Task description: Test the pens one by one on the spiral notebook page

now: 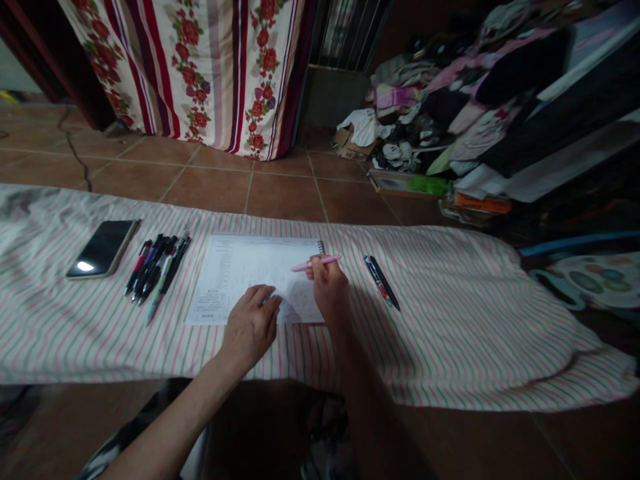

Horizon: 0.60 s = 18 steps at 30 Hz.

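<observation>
A spiral-bound pad (260, 250) with a white printed sheet lies on the striped cloth; faint marks show on its page. My right hand (330, 287) is closed around a pink pen (320, 263), whose tip points left just over the page; whether it touches the paper, I cannot tell. On the pad's lower edge rests my left hand (253, 320), palm down, fingers loosely bent and thumb apart, holding nothing. To the right of my right hand lie two pens (381, 281) side by side.
Left of the pad is a bunch of several pens (157, 267), with a dark-screened phone (104, 249) beyond it. The striped cloth (460, 313) covers the long surface. Past it are a tiled floor (285, 190), a flowered curtain (215, 73) and heaped clothes (450, 100).
</observation>
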Tool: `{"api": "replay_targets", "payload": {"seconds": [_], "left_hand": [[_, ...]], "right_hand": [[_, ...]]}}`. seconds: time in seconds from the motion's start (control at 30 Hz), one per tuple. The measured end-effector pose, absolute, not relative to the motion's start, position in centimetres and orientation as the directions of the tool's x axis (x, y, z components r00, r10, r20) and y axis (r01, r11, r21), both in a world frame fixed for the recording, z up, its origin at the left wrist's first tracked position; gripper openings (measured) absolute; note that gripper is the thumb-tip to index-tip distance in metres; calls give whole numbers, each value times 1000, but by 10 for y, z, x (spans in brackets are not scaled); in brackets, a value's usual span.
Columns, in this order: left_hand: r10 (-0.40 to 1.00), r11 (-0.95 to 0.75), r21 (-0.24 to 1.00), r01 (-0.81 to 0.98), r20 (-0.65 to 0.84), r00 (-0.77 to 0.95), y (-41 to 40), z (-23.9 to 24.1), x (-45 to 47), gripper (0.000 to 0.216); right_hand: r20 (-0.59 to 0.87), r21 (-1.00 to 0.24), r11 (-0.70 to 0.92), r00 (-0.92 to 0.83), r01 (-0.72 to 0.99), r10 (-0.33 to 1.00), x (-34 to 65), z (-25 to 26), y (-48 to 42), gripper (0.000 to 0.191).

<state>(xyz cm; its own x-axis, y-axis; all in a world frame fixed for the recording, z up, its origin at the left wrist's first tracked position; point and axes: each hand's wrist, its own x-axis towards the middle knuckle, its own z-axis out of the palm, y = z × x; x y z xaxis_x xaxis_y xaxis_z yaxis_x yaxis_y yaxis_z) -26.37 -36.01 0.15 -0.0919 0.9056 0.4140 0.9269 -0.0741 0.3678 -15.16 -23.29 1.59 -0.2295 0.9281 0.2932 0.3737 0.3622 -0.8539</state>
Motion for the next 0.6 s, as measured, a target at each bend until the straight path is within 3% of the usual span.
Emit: {"api": "replay_targets", "payload": {"seconds": [0.2, 0.37, 0.6], "left_hand": [[908, -70, 389, 918, 406, -103, -359, 3, -264, 24], [916, -52, 371, 927, 388, -104, -360, 3, -264, 24], [919, -62, 379, 923, 383, -95, -361, 2, -265, 25]], "right_hand": [[484, -777, 483, -109, 404, 868, -149, 16, -231, 19], [417, -888, 414, -26, 199, 908, -145, 23, -230, 19], [354, -921, 358, -58, 150, 934, -137, 13, -222, 21]]}}
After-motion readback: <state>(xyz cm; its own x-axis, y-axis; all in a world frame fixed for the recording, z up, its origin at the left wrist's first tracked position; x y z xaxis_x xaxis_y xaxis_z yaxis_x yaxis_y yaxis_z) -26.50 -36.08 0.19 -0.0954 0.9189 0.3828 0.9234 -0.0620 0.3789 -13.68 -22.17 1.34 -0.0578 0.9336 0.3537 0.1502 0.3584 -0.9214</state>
